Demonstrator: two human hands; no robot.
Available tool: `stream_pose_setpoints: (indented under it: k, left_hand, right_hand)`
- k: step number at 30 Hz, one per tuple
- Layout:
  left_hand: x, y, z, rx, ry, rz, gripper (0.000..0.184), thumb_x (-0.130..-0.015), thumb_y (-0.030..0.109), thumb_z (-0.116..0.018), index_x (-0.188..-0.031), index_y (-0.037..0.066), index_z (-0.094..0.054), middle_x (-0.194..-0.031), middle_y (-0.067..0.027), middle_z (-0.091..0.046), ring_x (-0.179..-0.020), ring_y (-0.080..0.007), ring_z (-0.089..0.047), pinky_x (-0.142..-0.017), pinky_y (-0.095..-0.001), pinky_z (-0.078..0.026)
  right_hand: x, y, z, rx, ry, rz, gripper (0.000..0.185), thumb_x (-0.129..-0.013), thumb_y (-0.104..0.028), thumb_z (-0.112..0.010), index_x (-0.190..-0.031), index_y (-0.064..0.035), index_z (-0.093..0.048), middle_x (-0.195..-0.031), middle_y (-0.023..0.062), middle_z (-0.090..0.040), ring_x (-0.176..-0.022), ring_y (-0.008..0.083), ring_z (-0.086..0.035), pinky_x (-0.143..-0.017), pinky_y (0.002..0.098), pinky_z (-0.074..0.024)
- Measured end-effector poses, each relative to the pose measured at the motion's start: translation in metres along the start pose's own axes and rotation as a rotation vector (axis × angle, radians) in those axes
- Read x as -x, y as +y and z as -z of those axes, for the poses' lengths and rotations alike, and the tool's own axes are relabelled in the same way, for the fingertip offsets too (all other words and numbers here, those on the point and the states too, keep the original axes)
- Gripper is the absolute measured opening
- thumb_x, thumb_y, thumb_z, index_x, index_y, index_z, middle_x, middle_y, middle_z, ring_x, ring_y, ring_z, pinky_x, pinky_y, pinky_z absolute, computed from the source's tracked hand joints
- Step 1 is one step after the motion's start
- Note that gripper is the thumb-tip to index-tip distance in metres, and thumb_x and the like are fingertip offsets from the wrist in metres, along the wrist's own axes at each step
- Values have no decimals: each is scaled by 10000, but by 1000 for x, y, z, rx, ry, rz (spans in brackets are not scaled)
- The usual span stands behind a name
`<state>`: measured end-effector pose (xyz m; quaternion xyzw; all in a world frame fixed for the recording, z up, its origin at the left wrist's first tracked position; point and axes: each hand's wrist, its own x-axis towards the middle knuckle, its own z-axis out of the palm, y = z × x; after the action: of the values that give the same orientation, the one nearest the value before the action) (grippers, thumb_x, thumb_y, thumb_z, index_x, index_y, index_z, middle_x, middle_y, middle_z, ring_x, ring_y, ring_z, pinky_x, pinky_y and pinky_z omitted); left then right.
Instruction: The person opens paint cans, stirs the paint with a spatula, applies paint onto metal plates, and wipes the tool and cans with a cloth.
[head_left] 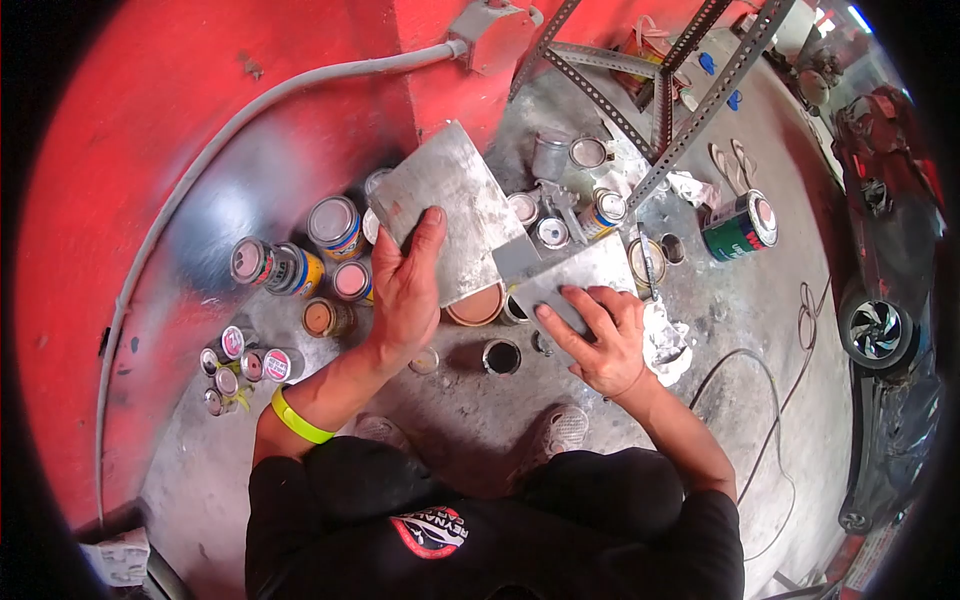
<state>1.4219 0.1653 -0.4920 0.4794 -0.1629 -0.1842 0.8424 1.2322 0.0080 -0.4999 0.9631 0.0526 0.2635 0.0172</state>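
My left hand [408,290] grips a flat, scuffed grey metal-looking plate [455,215] by its lower left side, with the thumb on its face. In my right hand [605,345] is a smaller, smooth grey plate [585,280], its fingers laid over the face. A small darker grey rectangle [515,258] shows where the two plates come close; whether they touch I cannot tell. Beneath them a wide can with a brownish-pink lid [478,304] is partly hidden. An open can with dark contents [501,356] stands on the floor below.
Several paint cans [335,222] stand against the red wall [250,130], small cans [228,380] at left. A green can [740,226] stands at right, near crumpled white material [665,345]. A perforated metal frame [660,110] rises behind. A cable [770,400] crosses the floor toward a dark car [890,330].
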Motion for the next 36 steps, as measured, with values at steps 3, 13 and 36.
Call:
stream_pose_setpoints:
  k: [3,13,36]
  left_hand:
    - [-6,5,3,18,82,-18,310,-1000,115,-551,-1303,51,-522,-1241,-42,-599,-1118,-109,-551,-984,-280,-436]
    - [-6,-8,7,-64,-20,-67,293,-1001,123,-554,-1289,69,-545,-1239,-27,-596,-1106,-100,-546,-964,-273,-438]
    - [-14,-31,23,-283,73,219,452,-960,221,-614,-1363,67,-475,-1347,-93,-528,-1212,-201,-524,-1039,-379,-427]
  right_hand:
    - [27,4,-1,-13,-49,-3,645,-589,-203,-618,-1231,-245,-666,-1288,37,-539,-1049,243,-504,-836,415,-405]
    - [42,5,7,-67,-80,-172,765,-510,-177,-678,-1273,-210,-639,-1283,83,-537,-1041,288,-524,-848,444,-416]
    - [257,69,67,-137,286,-1450,242,-932,-95,-606,-1160,-33,-657,-945,75,-696,-837,192,-636,-753,293,-487]
